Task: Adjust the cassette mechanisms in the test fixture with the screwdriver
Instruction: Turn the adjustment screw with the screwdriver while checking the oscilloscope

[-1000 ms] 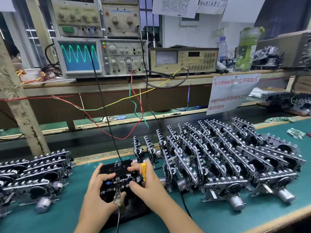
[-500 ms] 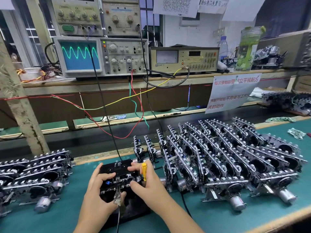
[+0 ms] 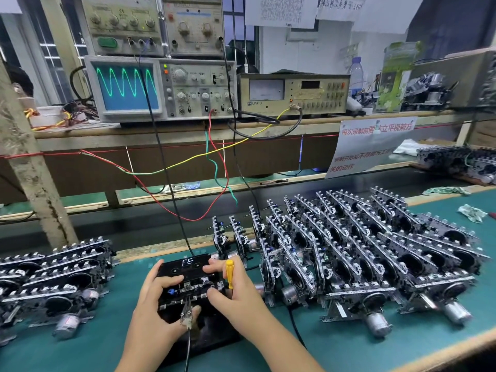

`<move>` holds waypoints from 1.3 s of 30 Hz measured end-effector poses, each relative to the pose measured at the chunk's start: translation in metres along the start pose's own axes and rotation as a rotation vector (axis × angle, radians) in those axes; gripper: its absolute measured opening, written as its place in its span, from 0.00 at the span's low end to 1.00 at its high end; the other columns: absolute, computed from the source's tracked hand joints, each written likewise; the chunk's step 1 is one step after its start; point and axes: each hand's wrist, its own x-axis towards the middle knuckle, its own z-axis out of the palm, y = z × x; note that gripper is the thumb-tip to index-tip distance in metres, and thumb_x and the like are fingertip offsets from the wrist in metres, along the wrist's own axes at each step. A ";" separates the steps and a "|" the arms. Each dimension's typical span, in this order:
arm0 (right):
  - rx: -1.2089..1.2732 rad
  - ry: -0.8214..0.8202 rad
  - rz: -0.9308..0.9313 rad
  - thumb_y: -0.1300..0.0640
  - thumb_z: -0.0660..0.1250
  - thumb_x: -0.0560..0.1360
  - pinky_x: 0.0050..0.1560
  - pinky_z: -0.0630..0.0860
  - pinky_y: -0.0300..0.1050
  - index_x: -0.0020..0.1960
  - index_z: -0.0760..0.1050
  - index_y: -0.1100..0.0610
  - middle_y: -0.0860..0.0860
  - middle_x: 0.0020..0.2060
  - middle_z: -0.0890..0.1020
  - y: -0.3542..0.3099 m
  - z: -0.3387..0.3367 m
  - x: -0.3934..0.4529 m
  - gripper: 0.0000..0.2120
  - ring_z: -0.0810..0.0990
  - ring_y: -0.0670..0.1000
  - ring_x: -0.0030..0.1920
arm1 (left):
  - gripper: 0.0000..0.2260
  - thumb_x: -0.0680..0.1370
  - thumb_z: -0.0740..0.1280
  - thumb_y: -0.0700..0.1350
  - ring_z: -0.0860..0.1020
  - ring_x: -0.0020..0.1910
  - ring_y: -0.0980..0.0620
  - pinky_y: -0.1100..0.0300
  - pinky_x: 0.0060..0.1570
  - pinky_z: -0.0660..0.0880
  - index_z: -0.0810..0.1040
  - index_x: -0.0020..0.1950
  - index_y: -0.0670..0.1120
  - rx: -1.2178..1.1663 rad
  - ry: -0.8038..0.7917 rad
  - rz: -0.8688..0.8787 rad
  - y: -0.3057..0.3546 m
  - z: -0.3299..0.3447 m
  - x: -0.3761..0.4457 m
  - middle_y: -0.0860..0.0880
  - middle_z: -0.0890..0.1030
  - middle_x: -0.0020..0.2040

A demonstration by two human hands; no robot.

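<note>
A black test fixture (image 3: pixel 214 334) sits on the green mat in front of me, with a cassette mechanism (image 3: pixel 188 277) marked "FE" seated in it. My left hand (image 3: pixel 153 304) rests on the mechanism's left side, fingers spread across its top and thumb near a metal clip (image 3: pixel 187 311) at the front. My right hand (image 3: pixel 233 294) grips a yellow-handled screwdriver (image 3: pixel 229 272), held upright against the mechanism's right edge. Its tip is hidden. The oscilloscope (image 3: pixel 126 87) above shows a green sine wave.
Several cassette mechanisms (image 3: pixel 362 248) stand in rows to the right, and more (image 3: pixel 51 275) lie stacked at the left. Cables (image 3: pixel 171 189) hang from the instrument shelf (image 3: pixel 188 130) down to the fixture. A paper sign (image 3: pixel 370 146) leans at the right.
</note>
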 end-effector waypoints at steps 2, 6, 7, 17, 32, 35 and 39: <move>-0.001 0.003 0.001 0.53 0.67 0.77 0.72 0.68 0.49 0.64 0.70 0.43 0.31 0.67 0.71 0.000 0.000 0.000 0.17 0.68 0.31 0.68 | 0.30 0.62 0.84 0.45 0.66 0.67 0.74 0.53 0.62 0.70 0.76 0.57 0.66 0.002 0.000 -0.002 0.001 0.000 0.000 0.66 0.63 0.76; -0.006 0.013 0.000 0.54 0.68 0.76 0.71 0.69 0.47 0.63 0.71 0.42 0.31 0.67 0.72 0.000 0.001 0.000 0.18 0.68 0.31 0.68 | 0.30 0.62 0.84 0.45 0.65 0.67 0.75 0.53 0.62 0.69 0.76 0.56 0.66 0.019 0.003 -0.010 0.003 0.000 0.000 0.67 0.63 0.76; -0.007 0.013 -0.002 0.54 0.68 0.76 0.70 0.69 0.45 0.63 0.70 0.43 0.32 0.67 0.72 0.001 0.001 0.001 0.18 0.68 0.30 0.67 | 0.30 0.62 0.84 0.45 0.65 0.67 0.75 0.53 0.62 0.68 0.76 0.56 0.67 0.021 0.005 -0.011 0.003 0.000 0.000 0.67 0.63 0.76; -0.003 0.013 -0.020 0.55 0.71 0.75 0.63 0.65 0.29 0.64 0.70 0.45 0.31 0.66 0.72 0.005 0.001 0.002 0.20 0.67 0.28 0.67 | 0.30 0.62 0.84 0.44 0.70 0.70 0.60 0.51 0.63 0.71 0.77 0.57 0.65 0.033 0.031 -0.013 0.002 -0.001 0.001 0.68 0.62 0.75; -0.112 0.013 -0.119 0.61 0.75 0.73 0.62 0.70 0.35 0.64 0.70 0.54 0.33 0.60 0.75 -0.002 -0.004 0.004 0.22 0.71 0.30 0.63 | 0.06 0.77 0.71 0.49 0.60 0.74 0.68 0.75 0.65 0.57 0.81 0.48 0.62 0.005 -0.141 -0.096 0.028 -0.028 0.020 0.58 0.67 0.73; -0.140 0.018 -0.119 0.56 0.76 0.73 0.60 0.72 0.39 0.64 0.68 0.45 0.40 0.61 0.75 -0.006 -0.003 0.004 0.25 0.71 0.37 0.61 | 0.06 0.75 0.74 0.48 0.71 0.65 0.61 0.72 0.60 0.63 0.78 0.41 0.55 0.278 -0.160 -0.040 0.043 -0.028 0.043 0.54 0.78 0.60; -0.129 0.055 -0.110 0.56 0.75 0.74 0.51 0.68 0.23 0.68 0.62 0.44 0.18 0.49 0.66 -0.007 0.007 0.000 0.30 0.72 0.29 0.52 | 0.14 0.71 0.75 0.57 0.76 0.48 0.53 0.64 0.42 0.69 0.75 0.49 0.54 0.534 -0.404 -0.118 0.069 -0.039 0.079 0.57 0.79 0.49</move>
